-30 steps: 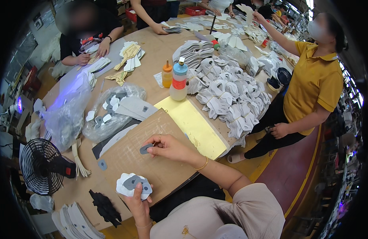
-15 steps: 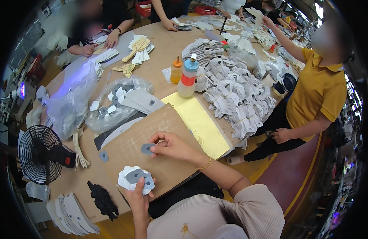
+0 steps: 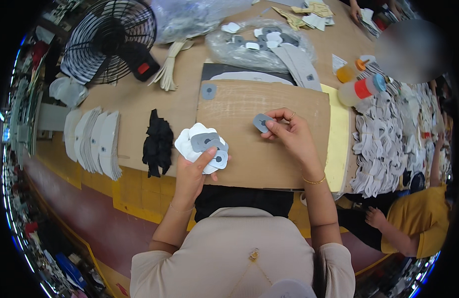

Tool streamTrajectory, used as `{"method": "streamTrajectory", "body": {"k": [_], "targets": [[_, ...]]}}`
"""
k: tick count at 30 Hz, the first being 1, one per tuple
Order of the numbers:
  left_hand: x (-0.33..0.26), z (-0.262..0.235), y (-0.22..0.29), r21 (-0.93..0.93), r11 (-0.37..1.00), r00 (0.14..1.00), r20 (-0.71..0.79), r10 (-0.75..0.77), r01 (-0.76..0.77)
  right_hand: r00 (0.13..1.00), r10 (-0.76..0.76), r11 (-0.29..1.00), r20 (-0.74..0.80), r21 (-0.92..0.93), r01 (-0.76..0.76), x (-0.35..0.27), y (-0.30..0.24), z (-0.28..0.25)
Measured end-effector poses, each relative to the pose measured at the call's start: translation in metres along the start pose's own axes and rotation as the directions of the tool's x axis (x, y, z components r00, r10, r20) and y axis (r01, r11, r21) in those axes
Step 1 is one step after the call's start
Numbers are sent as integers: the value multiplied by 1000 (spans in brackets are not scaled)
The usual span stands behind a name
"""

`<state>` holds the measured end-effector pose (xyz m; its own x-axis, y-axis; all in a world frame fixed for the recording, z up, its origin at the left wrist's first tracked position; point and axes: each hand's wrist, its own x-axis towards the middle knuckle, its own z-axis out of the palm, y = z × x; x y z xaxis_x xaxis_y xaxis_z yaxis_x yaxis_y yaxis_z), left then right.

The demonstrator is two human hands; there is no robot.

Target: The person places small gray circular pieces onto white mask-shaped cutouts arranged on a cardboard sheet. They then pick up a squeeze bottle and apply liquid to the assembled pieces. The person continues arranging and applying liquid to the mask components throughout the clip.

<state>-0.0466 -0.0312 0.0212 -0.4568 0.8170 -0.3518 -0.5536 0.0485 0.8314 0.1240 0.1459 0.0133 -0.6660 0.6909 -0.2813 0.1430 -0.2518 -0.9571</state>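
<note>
My left hand (image 3: 190, 174) grips a fanned stack of small rounded white and grey patches (image 3: 194, 141), thumb on top. Between the thumb and fingers of my right hand (image 3: 291, 133) is a single grey patch (image 3: 261, 122) with a dark mark in its middle. It is held above a brown cardboard sheet (image 3: 269, 166). On the far left corner of that sheet lies another grey patch (image 3: 208, 91). Just beyond the cardboard, a clear plastic bag (image 3: 224, 54) contains more white and grey patches, with long pale pieces (image 3: 296, 64) lying partly over it.
A black fan (image 3: 110, 42) stands far left, beside a bundle of cream strips (image 3: 170, 67). Stacked pale pieces (image 3: 97, 141) and black cloth (image 3: 158, 141) line the near left. Two bottles (image 3: 356, 92), a yellow sheet (image 3: 334, 149) and piled white pieces (image 3: 381, 144) are right, near a yellow-shirted person (image 3: 420, 226).
My view has swung to the left, so the fan and pale stacks sit higher and nearer the middle. Both hands keep hold of their patches; the single one is now tilted.
</note>
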Motion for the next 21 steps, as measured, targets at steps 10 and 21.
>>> {"method": "streamTrajectory", "body": {"k": [10, 21], "targets": [[5, -4, -2, -25, 999, 999, 7, -47, 47, 980, -178, 942, 90, -273, 196, 41, -14, 11], [14, -10, -8, -79, 996, 997, 58, -46, 51, 964, -201, 716, 176, -645, 267, 108, -33, 46]]}}
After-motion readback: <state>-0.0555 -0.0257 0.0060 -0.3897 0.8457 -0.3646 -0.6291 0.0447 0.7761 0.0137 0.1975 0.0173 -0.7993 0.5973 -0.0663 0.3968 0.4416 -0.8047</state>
